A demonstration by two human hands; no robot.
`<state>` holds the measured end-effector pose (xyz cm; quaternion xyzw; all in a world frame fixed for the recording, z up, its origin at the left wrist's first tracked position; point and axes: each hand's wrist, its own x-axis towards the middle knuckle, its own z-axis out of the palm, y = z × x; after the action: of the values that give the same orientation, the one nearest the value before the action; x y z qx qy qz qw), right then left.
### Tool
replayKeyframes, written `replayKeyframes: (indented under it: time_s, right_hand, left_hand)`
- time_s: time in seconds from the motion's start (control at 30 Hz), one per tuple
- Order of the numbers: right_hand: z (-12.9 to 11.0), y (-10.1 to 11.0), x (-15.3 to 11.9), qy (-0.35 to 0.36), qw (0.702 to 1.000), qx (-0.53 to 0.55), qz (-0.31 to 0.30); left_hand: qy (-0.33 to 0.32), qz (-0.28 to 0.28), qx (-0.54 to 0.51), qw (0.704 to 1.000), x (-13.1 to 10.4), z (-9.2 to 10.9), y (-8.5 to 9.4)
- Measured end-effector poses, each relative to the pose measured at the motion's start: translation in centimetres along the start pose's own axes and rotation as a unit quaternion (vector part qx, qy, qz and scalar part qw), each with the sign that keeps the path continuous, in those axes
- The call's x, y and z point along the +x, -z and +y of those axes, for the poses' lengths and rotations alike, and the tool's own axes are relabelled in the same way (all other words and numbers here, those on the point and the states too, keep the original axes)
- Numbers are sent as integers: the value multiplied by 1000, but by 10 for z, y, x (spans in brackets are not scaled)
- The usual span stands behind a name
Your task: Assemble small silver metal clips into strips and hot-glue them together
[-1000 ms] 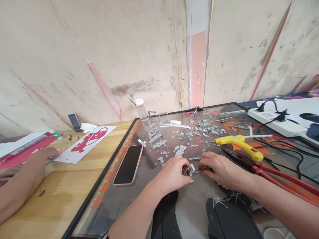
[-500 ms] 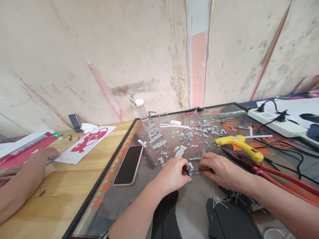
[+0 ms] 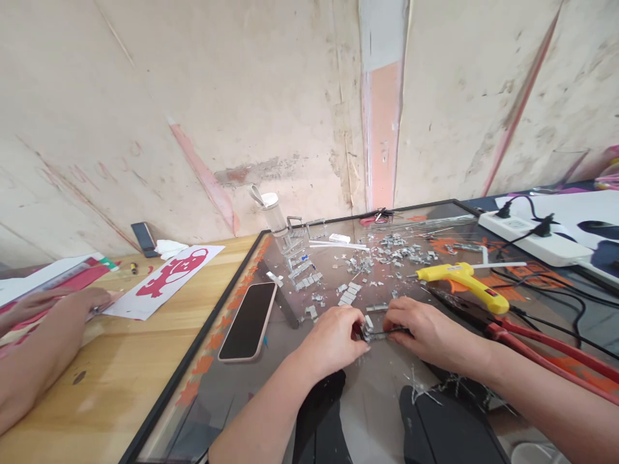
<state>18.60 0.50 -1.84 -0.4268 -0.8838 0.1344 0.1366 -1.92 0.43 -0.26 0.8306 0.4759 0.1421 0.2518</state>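
Note:
Just above the glass tabletop (image 3: 242, 393), my left hand (image 3: 331, 335) pinches a small silvery metal piece (image 3: 368, 324) between thumb and fingertips. My right hand (image 3: 420, 325) faces it from the right, its fingers closed on a slim grey-and-black tool (image 3: 380, 336) that looks like tweezers. Its tip meets the metal piece; my fingers partly hide both. Behind my hands lie a row of flat grey pieces (image 3: 349, 294) and a scatter of small metal bits (image 3: 394, 248). Small ladder-like metal assemblies (image 3: 300, 264) stand farther left.
A phone (image 3: 247, 321) lies left of my hands, near a clear bottle (image 3: 273, 216). On the right are a yellow glue gun (image 3: 464, 277), red-handled pliers (image 3: 532, 341) and a power strip (image 3: 532, 240) with cables. Another person's arms (image 3: 53, 348) rest at the wooden table (image 3: 159, 361).
My hands stay almost still around the metal piece, with only a slight shift of the right fingers. The other person's far hand at left has moved a little.

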Motion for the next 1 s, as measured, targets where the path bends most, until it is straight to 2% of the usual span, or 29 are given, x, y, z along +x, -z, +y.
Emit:
replayKeyframes:
  time_s: [1.0]
  right_hand:
    - [-4, 1, -2, -1, 1000, 6, 5]
  left_hand:
    - [8, 1, 14, 1000, 0, -1, -1]
